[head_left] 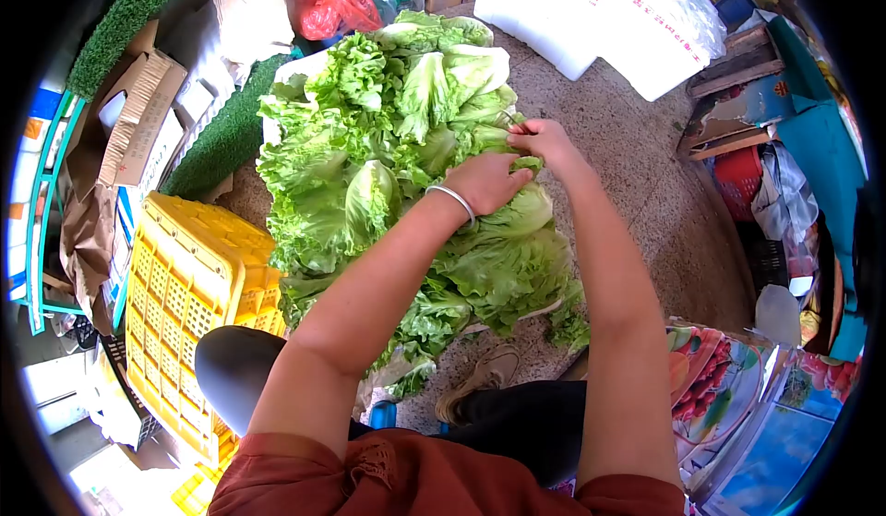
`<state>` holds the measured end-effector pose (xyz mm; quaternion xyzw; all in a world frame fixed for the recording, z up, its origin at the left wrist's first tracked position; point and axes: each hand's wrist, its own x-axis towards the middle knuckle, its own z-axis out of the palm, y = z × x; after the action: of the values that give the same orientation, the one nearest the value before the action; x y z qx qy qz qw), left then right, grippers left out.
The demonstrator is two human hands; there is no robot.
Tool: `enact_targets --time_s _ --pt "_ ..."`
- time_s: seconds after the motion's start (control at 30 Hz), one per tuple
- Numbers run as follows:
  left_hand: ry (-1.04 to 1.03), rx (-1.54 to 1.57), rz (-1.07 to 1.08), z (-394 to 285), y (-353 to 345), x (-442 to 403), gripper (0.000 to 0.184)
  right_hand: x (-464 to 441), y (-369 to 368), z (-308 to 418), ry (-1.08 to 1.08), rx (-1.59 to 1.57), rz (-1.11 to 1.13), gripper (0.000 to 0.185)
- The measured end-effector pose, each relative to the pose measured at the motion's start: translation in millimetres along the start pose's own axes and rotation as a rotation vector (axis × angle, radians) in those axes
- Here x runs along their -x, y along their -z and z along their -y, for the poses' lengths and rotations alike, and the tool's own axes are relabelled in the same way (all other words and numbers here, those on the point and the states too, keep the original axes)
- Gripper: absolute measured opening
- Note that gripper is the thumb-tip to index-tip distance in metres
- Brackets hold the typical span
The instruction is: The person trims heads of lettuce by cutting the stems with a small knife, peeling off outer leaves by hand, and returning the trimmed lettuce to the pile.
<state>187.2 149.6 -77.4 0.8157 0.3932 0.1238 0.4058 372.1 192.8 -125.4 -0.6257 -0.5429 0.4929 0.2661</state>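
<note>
A big heap of green leafy lettuce fills the middle of the head view, over a white container whose edge barely shows. My left hand, with a silvery bangle at its wrist, rests with bent fingers on a lettuce head at the heap's right side; its fingertips are partly hidden. Just beyond it, my right hand has thumb and fingers pinched together at the heap's right edge. Something thin and dark shows at those fingertips, too small to name.
Yellow plastic crates stand at the left, near my knee. Cardboard boxes and green artificial turf lie behind them. White foam boxes are at the top right. A fruit-printed box is at the lower right.
</note>
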Motion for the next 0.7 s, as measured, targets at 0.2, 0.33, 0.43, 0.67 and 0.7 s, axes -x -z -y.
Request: enact_targets --time_s 0.2,0.33,0.43,0.67,0.7 --pt "0.094 0.061 0.098 -1.6 8.0 0.6 0.054 29.7 -4.0 -4.4 -0.155 -0.3 -0.4 0.018" --pt "0.105 0.018 0.086 -3.9 10.6 0.5 0.058 38.0 6.3 -34.3 -0.164 -0.724 -0.672 0.02" --pt "0.085 0.035 0.057 0.3 11.3 -0.9 0.063 59.0 33.8 -56.0 -0.365 -0.637 -0.86 0.024" --pt "0.141 0.054 -0.13 -3.7 66.5 27.8 0.066 110.4 45.9 -15.4 -0.135 -0.396 -0.568 0.038" --pt "0.178 -0.006 -0.165 3.3 79.8 37.3 0.056 112.6 35.6 12.5 -0.079 -0.353 -0.51 0.04"
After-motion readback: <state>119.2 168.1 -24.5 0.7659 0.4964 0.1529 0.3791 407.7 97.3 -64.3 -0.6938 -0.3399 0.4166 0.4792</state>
